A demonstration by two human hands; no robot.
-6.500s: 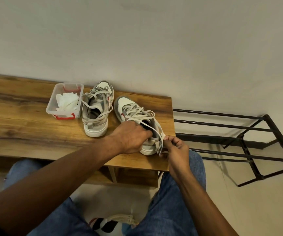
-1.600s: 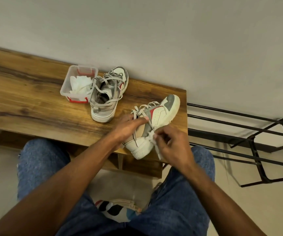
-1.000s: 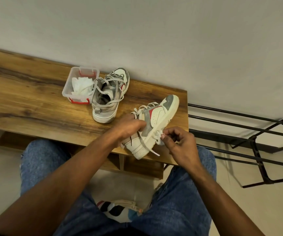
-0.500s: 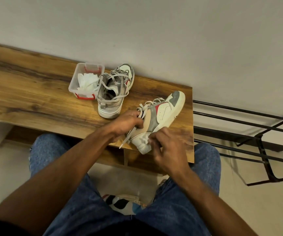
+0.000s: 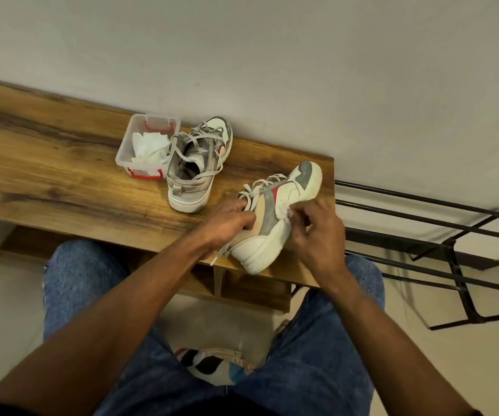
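1. Sneaker [image 5: 264,232]: tipped on its side at the right end of the wooden bench [image 5: 62,181], heel over the near edge. Probably light, with a stiff sole, soft upper and loose laces. Best hold at the collar.
2. Left hand [image 5: 227,223]: fingers curled into collar and laces, steadying.
3. Right hand [image 5: 314,235]: fingertips pinching the wipe [image 5: 284,210] against the side panel.
4. Wipe: soft, flimsy, likely prone to tearing.

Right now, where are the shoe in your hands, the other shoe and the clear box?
held sneaker [image 5: 267,216]: head view, on its grey side panel.
other sneaker [image 5: 186,195]: head view, on its heel.
clear box [image 5: 124,145]: head view, on its left wall.
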